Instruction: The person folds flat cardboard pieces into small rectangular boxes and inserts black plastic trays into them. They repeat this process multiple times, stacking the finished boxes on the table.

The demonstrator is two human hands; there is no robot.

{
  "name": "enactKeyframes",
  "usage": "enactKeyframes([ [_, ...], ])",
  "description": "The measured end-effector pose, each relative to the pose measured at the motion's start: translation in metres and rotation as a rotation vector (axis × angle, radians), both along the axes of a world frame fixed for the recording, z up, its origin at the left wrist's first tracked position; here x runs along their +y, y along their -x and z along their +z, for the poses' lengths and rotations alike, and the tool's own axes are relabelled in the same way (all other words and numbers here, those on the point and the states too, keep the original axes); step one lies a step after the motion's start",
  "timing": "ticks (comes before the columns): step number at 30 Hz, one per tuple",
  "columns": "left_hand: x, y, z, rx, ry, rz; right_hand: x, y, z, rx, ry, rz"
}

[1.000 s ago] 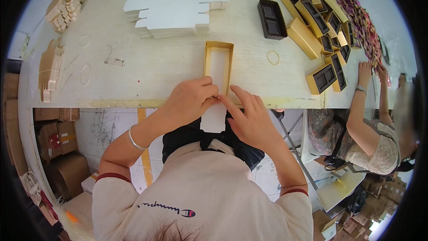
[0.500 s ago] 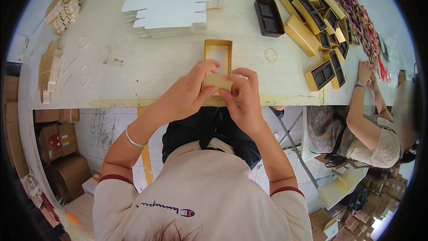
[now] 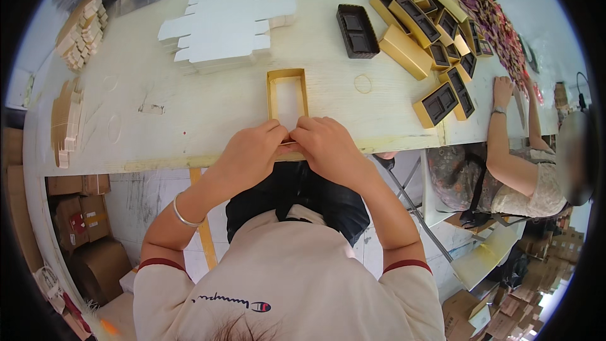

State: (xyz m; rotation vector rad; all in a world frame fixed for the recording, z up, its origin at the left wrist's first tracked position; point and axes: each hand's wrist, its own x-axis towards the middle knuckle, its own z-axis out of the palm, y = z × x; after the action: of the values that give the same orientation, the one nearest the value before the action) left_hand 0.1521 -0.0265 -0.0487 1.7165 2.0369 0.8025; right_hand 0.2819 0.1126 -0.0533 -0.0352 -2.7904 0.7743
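Pinching the near end of a gold box frame (image 3: 287,98), both the left hand (image 3: 252,155) and right hand (image 3: 328,148) are closing fingertips on it equally, its long axis running straight away from the person

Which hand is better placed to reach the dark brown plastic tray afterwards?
Right, probably. The right hand is on the same side as the dark brown plastic tray; the left hand would need to cross over.

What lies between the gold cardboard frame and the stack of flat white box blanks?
Only bare table in the head view between frame and blanks.
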Motion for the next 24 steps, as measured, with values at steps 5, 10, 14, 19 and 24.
enactKeyframes([
  [5, 0.0, 0.014, 0.056, -0.037, 0.228, -0.172, 0.03, -0.004, 0.021, -0.125, 0.342, 0.161],
  [10, 0.011, 0.043, 0.074, 0.353, -0.058, -0.136, 0.099, -0.004, 0.06, 0.219, 0.103, -0.29],
  [14, 0.053, 0.059, 0.047, 0.631, -0.037, -0.303, 0.148, 0.013, 0.007, 0.085, -0.519, -0.245],
  [19, 0.067, 0.061, 0.036, 0.541, 0.105, -0.36, 0.154, 0.022, 0.018, 0.096, -0.493, -0.239],
  [24, 0.047, 0.033, 0.044, 0.464, 0.238, -0.148, 0.164, 0.019, 0.037, 0.187, -0.359, -0.221],
])
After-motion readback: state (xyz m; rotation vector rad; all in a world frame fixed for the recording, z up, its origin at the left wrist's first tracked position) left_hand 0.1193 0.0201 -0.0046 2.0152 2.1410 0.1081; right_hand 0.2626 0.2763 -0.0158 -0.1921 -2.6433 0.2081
